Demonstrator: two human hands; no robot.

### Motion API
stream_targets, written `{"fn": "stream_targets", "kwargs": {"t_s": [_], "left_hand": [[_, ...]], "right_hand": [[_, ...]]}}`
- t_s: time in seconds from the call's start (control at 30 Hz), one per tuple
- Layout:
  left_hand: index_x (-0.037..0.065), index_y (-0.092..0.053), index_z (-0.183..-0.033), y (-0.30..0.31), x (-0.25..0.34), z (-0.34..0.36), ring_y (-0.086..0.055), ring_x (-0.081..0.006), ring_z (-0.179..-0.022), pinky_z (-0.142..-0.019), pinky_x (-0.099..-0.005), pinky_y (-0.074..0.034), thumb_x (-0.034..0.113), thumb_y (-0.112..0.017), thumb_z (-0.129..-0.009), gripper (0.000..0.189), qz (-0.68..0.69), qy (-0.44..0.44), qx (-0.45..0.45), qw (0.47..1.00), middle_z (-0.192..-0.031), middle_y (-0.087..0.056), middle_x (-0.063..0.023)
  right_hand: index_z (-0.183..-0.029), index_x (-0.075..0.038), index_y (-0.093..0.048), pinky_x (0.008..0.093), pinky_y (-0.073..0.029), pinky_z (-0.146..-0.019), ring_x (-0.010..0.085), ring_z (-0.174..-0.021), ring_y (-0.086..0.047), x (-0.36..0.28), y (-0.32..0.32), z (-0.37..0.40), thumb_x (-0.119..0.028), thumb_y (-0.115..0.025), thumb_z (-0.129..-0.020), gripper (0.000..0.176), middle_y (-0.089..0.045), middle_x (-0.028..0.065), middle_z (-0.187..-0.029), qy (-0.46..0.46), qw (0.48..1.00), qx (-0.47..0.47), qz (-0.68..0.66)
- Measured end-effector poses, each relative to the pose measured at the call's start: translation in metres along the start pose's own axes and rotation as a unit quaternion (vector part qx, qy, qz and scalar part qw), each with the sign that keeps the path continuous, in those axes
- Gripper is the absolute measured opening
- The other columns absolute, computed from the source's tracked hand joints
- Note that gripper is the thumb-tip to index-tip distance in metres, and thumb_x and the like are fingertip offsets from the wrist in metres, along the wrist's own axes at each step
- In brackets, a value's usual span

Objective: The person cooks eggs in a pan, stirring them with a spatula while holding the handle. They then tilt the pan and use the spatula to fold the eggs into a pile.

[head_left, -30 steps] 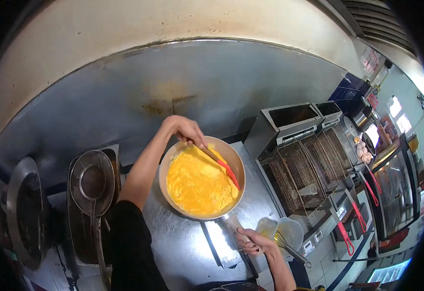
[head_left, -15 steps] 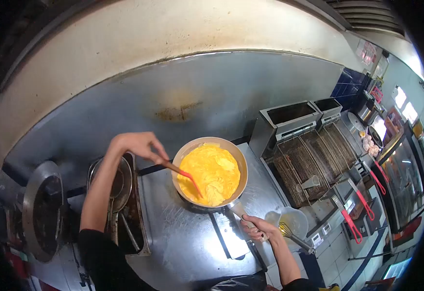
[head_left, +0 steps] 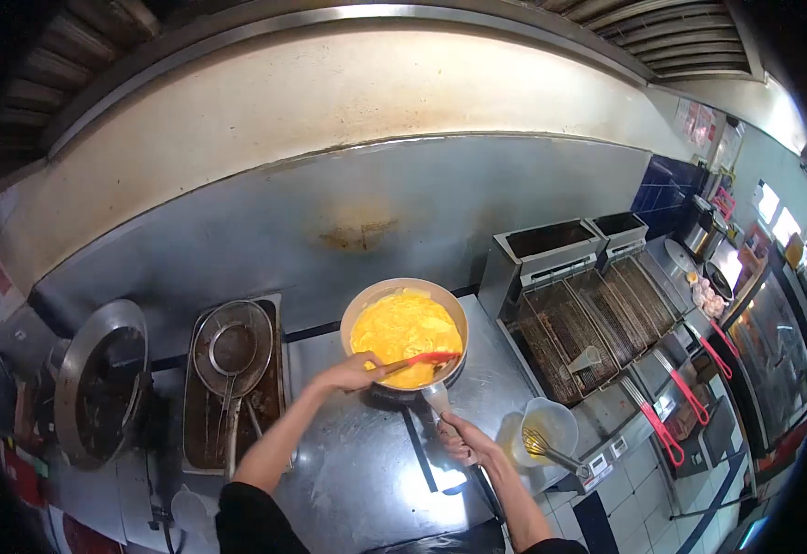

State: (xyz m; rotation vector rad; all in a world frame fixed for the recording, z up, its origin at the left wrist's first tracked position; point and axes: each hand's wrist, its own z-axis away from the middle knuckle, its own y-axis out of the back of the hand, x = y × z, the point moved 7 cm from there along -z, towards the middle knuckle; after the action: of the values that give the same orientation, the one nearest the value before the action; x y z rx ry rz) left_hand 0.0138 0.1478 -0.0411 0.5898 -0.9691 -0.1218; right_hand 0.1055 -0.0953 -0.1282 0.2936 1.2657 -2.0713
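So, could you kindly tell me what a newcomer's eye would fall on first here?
Most likely the bright yellow, egg-like mixture in the round beige pan near the centre, with the left hand holding a red-headed, brown-handled spatula in it and the right hand gripping the pan's handle. Next might come the long, bright red loop handles at the right, then the brown stain on the grey wall panel behind the pan.
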Motion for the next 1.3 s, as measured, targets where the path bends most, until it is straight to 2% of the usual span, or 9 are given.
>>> {"fn": "stream_targets", "kwargs": {"t_s": [0.17, 0.23, 0.27, 0.37, 0.6, 0.7, 0.87, 1.13, 1.3], "left_hand": [[0.002, -0.058, -0.113, -0.025, 0.021, -0.032, -0.062, -0.0196, -0.057, -0.047, -0.0336, -0.046, 0.033, -0.060, -0.091, 0.039, 0.024, 0.026, 0.115, 0.993, -0.078, -0.066, -0.0134], [0.001, -0.058, -0.113, -0.020, 0.023, -0.052, -0.069, -0.0321, -0.073, -0.063, -0.0429, -0.053, 0.031, -0.059, -0.089, 0.038, 0.007, -0.008, 0.221, 0.975, -0.088, -0.069, -0.0227], [0.001, -0.058, -0.113, -0.020, 0.021, -0.062, -0.069, -0.0321, -0.073, -0.063, -0.0429, -0.053, 0.031, -0.059, -0.089, 0.038, 0.010, -0.007, 0.223, 0.975, -0.088, -0.069, -0.0227], [0.001, -0.060, -0.109, 0.002, 0.027, -0.064, -0.066, -0.0425, -0.095, -0.082, -0.0509, -0.051, 0.032, -0.059, -0.088, 0.037, -0.055, 0.023, 0.331, 0.942, -0.097, -0.068, -0.0254], [0.010, -0.064, -0.111, 0.046, 0.097, 0.093, -0.067, -0.0395, -0.091, -0.079, -0.0483, -0.051, 0.029, -0.060, -0.086, 0.032, -0.220, -0.076, 0.240, 0.942, -0.092, -0.069, -0.0246], [0.012, -0.065, -0.109, 0.043, 0.109, 0.140, -0.067, -0.0394, -0.091, -0.080, -0.0486, -0.051, 0.028, -0.060, -0.086, 0.028, -0.291, 0.018, 0.177, 0.940, -0.092, -0.069, -0.0223], [0.009, -0.063, -0.108, 0.008, 0.068, 0.108, -0.066, -0.0401, -0.089, -0.081, -0.0519, -0.051, 0.026, -0.059, -0.086, 0.028, -0.355, 0.003, 0.186, 0.916, -0.088, -0.068, -0.0233], [0.006, -0.060, -0.108, -0.003, 0.055, 0.024, -0.064, -0.0449, -0.091, -0.077, -0.0543, -0.050, 0.019, -0.054, -0.089, 0.023, -0.248, -0.009, 0.315, 0.916, -0.093, -0.068, -0.0245], [0.008, -0.063, -0.108, -0.002, 0.037, 0.027, -0.066, -0.0423, -0.089, -0.076, -0.0506, -0.052, 0.023, -0.059, -0.087, 0.026, -0.218, -0.083, 0.290, 0.928, -0.092, -0.070, -0.0215]], "right_hand": [[-0.088, -0.015, -0.047, 0.0218, -0.023, -0.034, 0.0045, -0.038, -0.027, 0.012, -0.017, -0.011, -0.044, -0.044, -0.102, 0.033, -0.033, -0.0063, -0.055, 0.060, 0.997, 0.044, 0.023], [-0.088, -0.015, -0.047, 0.0219, -0.023, -0.034, 0.0046, -0.038, -0.027, 0.015, -0.022, -0.015, -0.044, -0.044, -0.102, 0.032, -0.032, -0.0063, -0.055, 0.068, 0.996, 0.052, 0.026], [-0.088, -0.015, -0.047, 0.0219, -0.023, -0.034, 0.0046, -0.038, -0.027, 0.016, -0.022, -0.015, -0.043, -0.044, -0.102, 0.032, -0.032, -0.0064, -0.055, 0.078, 0.995, 0.061, 0.020], [-0.089, -0.015, -0.046, 0.0224, -0.023, -0.034, 0.0051, -0.038, -0.026, 0.022, -0.023, -0.015, -0.042, -0.044, -0.103, 0.030, -0.032, -0.0065, -0.055, 0.073, 0.995, 0.070, 0.007], [-0.087, -0.015, -0.044, 0.0226, -0.024, -0.035, 0.0056, -0.039, -0.027, 0.024, -0.025, -0.023, -0.042, -0.043, -0.103, 0.032, -0.032, -0.0063, -0.055, 0.107, 0.993, 0.046, -0.019], [-0.089, -0.014, -0.043, 0.0243, -0.026, -0.036, 0.0068, -0.038, -0.029, 0.025, -0.023, -0.022, -0.043, -0.044, -0.103, 0.033, -0.033, -0.0051, -0.054, 0.119, 0.991, 0.040, -0.034], [-0.087, -0.014, -0.044, 0.0230, -0.024, -0.033, 0.0051, -0.038, -0.027, 0.023, -0.024, -0.021, -0.041, -0.042, -0.104, 0.031, -0.032, -0.0059, -0.054, 0.103, 0.993, 0.013, -0.062], [-0.090, -0.014, -0.044, 0.0235, -0.023, -0.033, 0.0056, -0.037, -0.026, 0.030, -0.015, -0.034, -0.042, -0.044, -0.103, 0.031, -0.032, -0.0058, -0.055, 0.090, 0.992, -0.036, -0.084], [-0.091, -0.014, -0.042, 0.0250, -0.026, -0.035, 0.0066, -0.038, -0.026, 0.021, -0.031, -0.015, -0.044, -0.045, -0.102, 0.032, -0.032, -0.0049, -0.056, 0.084, 0.994, 0.008, -0.071]]}}
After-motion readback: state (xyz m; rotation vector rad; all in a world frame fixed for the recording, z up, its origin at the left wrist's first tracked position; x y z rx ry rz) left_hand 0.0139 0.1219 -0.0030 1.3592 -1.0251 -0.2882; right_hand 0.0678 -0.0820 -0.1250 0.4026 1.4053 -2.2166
